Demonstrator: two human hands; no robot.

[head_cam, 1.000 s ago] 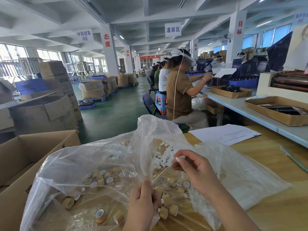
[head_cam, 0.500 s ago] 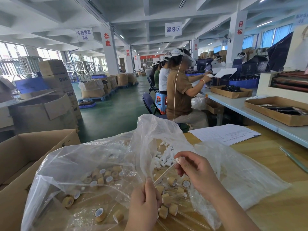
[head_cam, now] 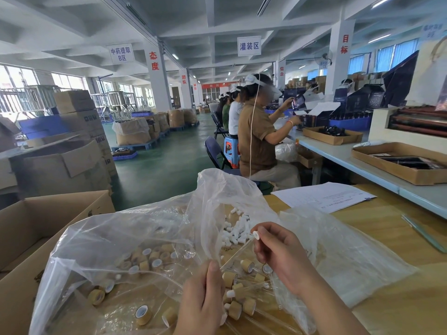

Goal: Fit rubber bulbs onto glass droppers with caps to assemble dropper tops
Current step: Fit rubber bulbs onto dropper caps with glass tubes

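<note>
factory hall with a green floor, a row of seated workers (head_cam: 256, 139) and a wooden table (head_cam: 387, 238) in the foreground.

right hand (head_cam: 281, 259): fingers curled, thumb and forefinger pinching a white rubber bulb (head_cam: 256, 235) at the upper end of a glass dropper (head_cam: 238, 252). how far the bulb is seated cannot be told.

left hand (head_cam: 204, 301): thumb raised, fingers closed on the lower end of the same dropper, below and left of the right hand. the glass runs slantwise between the two hands, above the open plastic bag (head_cam: 125, 228). whether a cap is already on this dropper cannot be told.

around the hands: loose bulbs (head_cam: 233, 234) lie heaped in the bag just beyond the right hand. tan caps (head_cam: 150, 258) lie scattered in the bag to the left. capped droppers (head_cam: 238, 308) lie bunched between the wrists. a cardboard box (head_cam: 36, 218) stands at the left, and a paper sheet (head_cam: 324, 197) lies further back on the table.

step in hand, as judged: pressing the bulb onto the dropper.
- push along the axis of the glass only. side load probably snaps so thin a tube.
- support the glass nearer the joint if it flexes.
- a slight twist should help the rubber slide on.
- check that the bulb's collar sits square and fully home before release.
</note>
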